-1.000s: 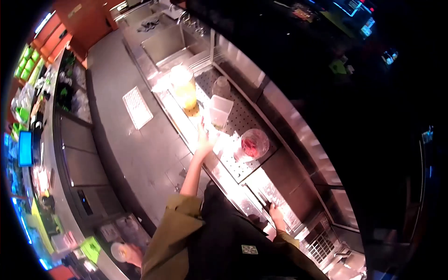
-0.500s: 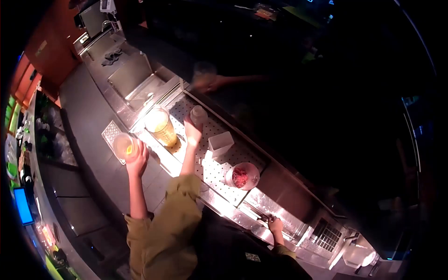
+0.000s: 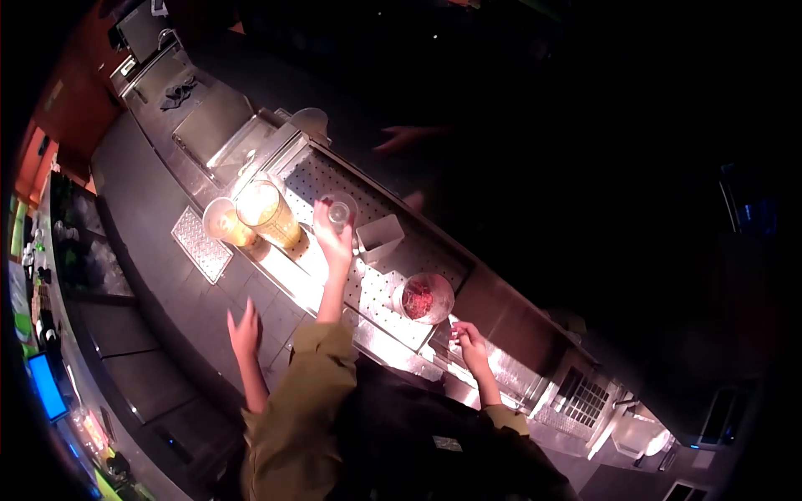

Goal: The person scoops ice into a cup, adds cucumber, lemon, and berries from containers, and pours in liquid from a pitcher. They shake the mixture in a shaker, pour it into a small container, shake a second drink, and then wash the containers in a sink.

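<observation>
A clear bottle [image 3: 340, 214] is gripped by the left hand [image 3: 335, 242], fingers curled around its side, over a perforated metal drainboard [image 3: 373, 292]. It is flanked by a pitcher of yellow liquid [image 3: 271, 219] and a white rectangular container [image 3: 383, 237]. Grasping appears to be the step in hand; a steady hold, clear of both neighbours, seems called for. The right hand [image 3: 473, 341] is bent near a tub of red pieces [image 3: 424, 299]; whether anything is pinched cannot be told. A co-worker's hand [image 3: 243, 332] is held out, fingers spread.
</observation>
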The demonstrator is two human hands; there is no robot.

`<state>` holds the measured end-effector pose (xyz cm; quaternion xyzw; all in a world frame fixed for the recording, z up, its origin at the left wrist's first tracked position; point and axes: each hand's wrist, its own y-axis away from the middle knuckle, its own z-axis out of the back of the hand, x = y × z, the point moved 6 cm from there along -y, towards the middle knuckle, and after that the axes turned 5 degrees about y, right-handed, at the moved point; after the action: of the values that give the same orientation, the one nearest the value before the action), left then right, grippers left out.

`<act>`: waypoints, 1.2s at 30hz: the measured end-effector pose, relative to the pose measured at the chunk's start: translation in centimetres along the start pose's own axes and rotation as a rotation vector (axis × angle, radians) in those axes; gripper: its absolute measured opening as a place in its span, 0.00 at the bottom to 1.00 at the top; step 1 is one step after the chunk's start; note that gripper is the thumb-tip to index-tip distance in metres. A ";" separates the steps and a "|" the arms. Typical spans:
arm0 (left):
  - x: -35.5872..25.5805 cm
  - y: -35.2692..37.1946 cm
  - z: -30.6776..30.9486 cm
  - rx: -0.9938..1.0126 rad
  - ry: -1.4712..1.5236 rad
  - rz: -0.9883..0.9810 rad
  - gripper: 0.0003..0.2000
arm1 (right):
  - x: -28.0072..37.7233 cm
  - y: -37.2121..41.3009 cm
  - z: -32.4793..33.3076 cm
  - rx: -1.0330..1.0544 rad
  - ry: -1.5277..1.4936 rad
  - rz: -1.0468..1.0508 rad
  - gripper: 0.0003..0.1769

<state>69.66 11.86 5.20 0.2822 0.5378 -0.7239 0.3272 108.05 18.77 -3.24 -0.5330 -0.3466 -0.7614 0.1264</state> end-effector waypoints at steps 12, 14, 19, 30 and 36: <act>-19.8 4.3 2.2 0.720 0.411 0.048 0.23 | 22.1 1.0 -4.5 0.084 0.403 0.537 0.43; -20.3 5.3 2.0 0.694 0.360 -0.060 0.23 | 21.3 0.0 -5.2 0.061 0.386 0.539 0.40; -20.2 7.2 1.5 0.602 0.296 -0.125 0.22 | 20.7 1.1 -5.3 -0.176 0.290 0.688 0.37; -18.8 7.2 1.6 0.786 0.454 -0.101 0.24 | 13.5 0.5 -4.2 0.058 0.058 0.480 0.48; -14.8 4.7 5.8 0.871 0.724 -0.377 0.25 | 2.3 -0.8 -12.4 0.288 -1.281 -0.929 0.47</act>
<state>82.25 7.81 15.16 0.5189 0.3097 -0.7812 -0.1568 97.72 11.53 -3.86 -0.6461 -0.6330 -0.2302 -0.3590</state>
